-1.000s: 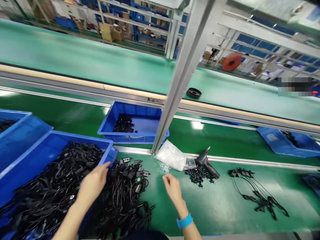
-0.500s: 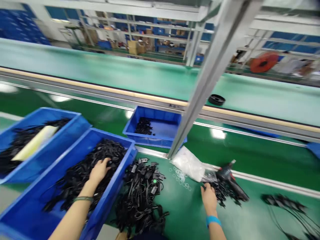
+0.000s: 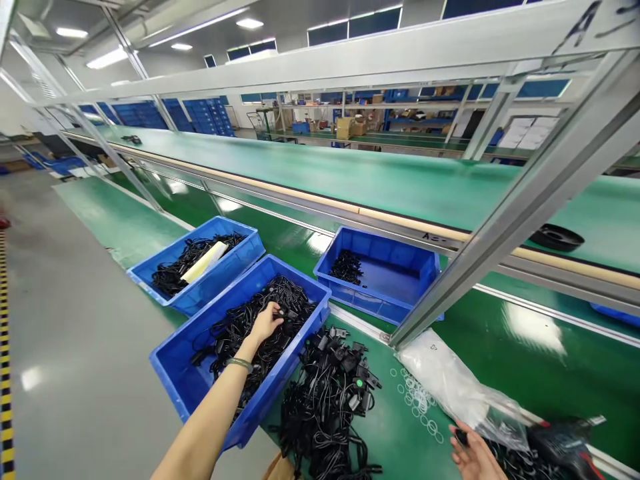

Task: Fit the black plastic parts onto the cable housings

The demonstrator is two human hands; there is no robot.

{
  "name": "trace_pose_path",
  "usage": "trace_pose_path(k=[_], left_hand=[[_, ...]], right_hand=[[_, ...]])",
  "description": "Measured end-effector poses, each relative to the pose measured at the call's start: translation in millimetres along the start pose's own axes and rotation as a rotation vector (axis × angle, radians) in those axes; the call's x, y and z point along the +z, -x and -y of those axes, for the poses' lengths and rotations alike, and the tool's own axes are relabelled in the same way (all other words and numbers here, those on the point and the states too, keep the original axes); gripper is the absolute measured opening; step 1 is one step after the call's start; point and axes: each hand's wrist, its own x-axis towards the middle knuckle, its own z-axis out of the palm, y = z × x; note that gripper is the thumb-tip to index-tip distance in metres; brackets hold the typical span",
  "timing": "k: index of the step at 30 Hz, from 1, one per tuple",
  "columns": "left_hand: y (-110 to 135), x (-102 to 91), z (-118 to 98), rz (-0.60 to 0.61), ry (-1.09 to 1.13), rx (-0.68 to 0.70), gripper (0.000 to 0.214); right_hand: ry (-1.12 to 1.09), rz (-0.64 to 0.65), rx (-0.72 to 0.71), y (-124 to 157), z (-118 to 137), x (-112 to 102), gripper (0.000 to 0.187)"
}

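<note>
My left hand (image 3: 265, 325), wearing a bracelet, reaches into a blue bin (image 3: 200, 347) full of black corded adapters (image 3: 270, 293). Its fingers are curled, and a black corded adapter (image 3: 289, 315) shows at the fingertips. At the lower right, my right hand (image 3: 475, 453) is turned partly palm up. Thumb and fingers pinch a small black part (image 3: 461, 437), whose exact kind is unclear. Beside it lie a white plastic bag (image 3: 445, 373), clear rings (image 3: 417, 393) and a pile of small black parts (image 3: 520, 463). More corded adapters (image 3: 330, 393) are heaped between my hands.
Another blue bin (image 3: 240, 257) holds black cables and a pale yellow roll. A third bin (image 3: 380, 303) has small black parts. A slanted metal post (image 3: 480, 247) rises before the conveyor belt (image 3: 320, 170). A power screwdriver (image 3: 560, 440) lies at right.
The view has swung left and up, showing more floor and ceiling. My left hand is still in the bin. My right hand has turned palm up, with the small black part now visible.
</note>
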Motion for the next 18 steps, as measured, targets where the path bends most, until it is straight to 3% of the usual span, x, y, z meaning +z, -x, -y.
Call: trace_pose_path(k=[5, 7, 9, 11, 13, 16, 18], left_hand=[[11, -51.2, -42, -0.345, 0.324, 0.100, 0.041], [29, -77.4, -70, -0.436, 0.527, 0.189, 0.042], [57, -98.1, -102, -0.471, 0.883, 0.329, 0.042], [88, -106.4, -131, -0.382, 0.992, 0.381, 0.040], [116, -98.6, -152, -0.128, 0.893, 0.331, 0.038], [148, -63.3, -167, 0.277, 0.734, 0.225, 0.037], [161, -36.0, -167, 0.411, 0.689, 0.208, 0.037]], right_hand=[[-0.031, 0.223, -0.002, 33, 19, 50, 0.042], [0.000, 0.332, -0.007, 46, 24, 71, 0.041], [0.017, 0.433, -0.031, 62, 31, 96, 0.038], [0.024, 0.540, -0.073, 81, 38, 124, 0.035], [0.042, 0.649, -0.125, 102, 45, 150, 0.032], [0.073, 0.792, -0.218, 129, 53, 180, 0.026], [0.102, 0.864, -0.279, 142, 55, 192, 0.021]])
